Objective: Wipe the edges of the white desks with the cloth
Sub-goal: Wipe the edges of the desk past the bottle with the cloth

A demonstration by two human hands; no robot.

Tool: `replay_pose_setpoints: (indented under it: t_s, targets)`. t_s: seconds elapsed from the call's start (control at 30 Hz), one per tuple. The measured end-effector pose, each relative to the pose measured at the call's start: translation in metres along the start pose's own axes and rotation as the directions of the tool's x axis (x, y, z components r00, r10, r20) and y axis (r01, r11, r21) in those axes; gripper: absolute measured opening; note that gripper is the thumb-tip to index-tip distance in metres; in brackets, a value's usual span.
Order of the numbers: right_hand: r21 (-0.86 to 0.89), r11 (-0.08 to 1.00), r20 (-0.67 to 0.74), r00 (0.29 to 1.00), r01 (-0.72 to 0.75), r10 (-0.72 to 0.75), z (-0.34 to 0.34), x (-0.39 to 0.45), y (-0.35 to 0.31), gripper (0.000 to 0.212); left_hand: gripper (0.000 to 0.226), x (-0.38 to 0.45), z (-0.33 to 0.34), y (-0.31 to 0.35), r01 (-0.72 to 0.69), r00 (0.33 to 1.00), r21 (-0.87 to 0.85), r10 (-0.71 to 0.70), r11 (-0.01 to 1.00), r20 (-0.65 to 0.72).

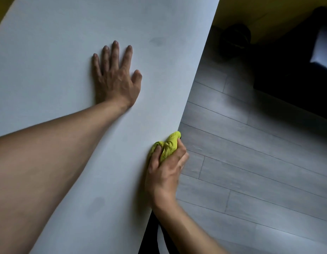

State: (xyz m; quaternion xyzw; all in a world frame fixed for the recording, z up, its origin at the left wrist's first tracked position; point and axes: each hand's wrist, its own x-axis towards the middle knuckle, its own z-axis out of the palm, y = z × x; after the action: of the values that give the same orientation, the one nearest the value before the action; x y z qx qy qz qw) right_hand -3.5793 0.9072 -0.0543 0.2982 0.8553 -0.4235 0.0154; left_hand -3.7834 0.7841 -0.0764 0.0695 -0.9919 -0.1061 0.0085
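Worktop: a white worktop (pixel 58 70) fills the left and middle of the view, its right edge running as a slanted line from top right down to bottom middle.
Marks: a faint dark smudge (pixel 157 41) shows on the worktop above and right of the flat hand; another faint one lies lower down, near the bottom left.
Left hand: the left hand (pixel 114 77) lies flat, palm down, on the worktop, fingers straight and slightly spread, thumb out to the right; it holds nothing. Its bare forearm reaches in from the left edge of the view.
Right hand: the right hand (pixel 165 170) sits at the worktop's right edge, in the lower middle of the view, with its forearm coming up from the bottom.
Grip: the right hand's thumb and fingers are curled and clamped on the cloth; the thumb lies on the worktop side, the fingers wrap over the edge side.
Cloth: a yellow-green cloth (pixel 169 145), bunched up, pressed against the worktop's right edge, poking out above the right hand's fingers.
Floor: grey plank floor (pixel 250 162) lies to the right of the worktop, below its edge.
Background: a dark, dim object (pixel 296 74) stands at the top right on the floor; what it is cannot be told. A yellow surface (pixel 250 10) shows behind it at the top.
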Motion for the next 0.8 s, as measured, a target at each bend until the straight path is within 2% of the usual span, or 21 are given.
replay_pose_setpoints:
  t_s: [0.1, 0.2, 0.33, 0.5, 0.73, 0.8]
  targets:
    - [-0.08, 0.994, -0.042, 0.996, 0.079, -0.082, 0.007, 0.03, -0.012, 0.064, 0.069, 0.0, -0.001, -0.001, -0.003, 1.0, 0.001, 0.003, 1.0, 0.007]
    - [-0.155, 0.986, -0.041, 0.997, 0.062, -0.069, 0.015, 0.093, -0.038, 0.066, 0.069, 0.0, -0.001, -0.001, -0.017, 1.0, 0.009, 0.017, 1.0, 0.004]
    - [-0.224, 0.965, -0.047, 0.987, 0.137, -0.151, 0.012, 0.179, -0.076, 0.062, 0.071, 0.001, -0.002, -0.003, -0.025, 1.0, -0.015, 0.025, 1.0, 0.015]
    - [-0.275, 0.947, -0.075, 0.978, 0.168, -0.195, 0.015, 0.22, -0.093, 0.054, 0.067, -0.01, -0.007, -0.006, -0.061, 0.998, -0.042, 0.061, 0.997, 0.004]
    - [-0.222, 0.96, -0.065, 0.98, 0.171, -0.189, 0.01, 0.215, -0.091, 0.054, 0.067, -0.141, -0.027, -0.028, -0.237, 0.966, -0.034, 0.24, 0.971, 0.097]
    - [-0.221, 0.96, -0.052, 0.98, 0.174, -0.19, 0.007, 0.211, -0.091, 0.056, 0.067, -0.174, -0.032, -0.039, -0.251, 0.96, -0.012, 0.25, 0.968, 0.123]
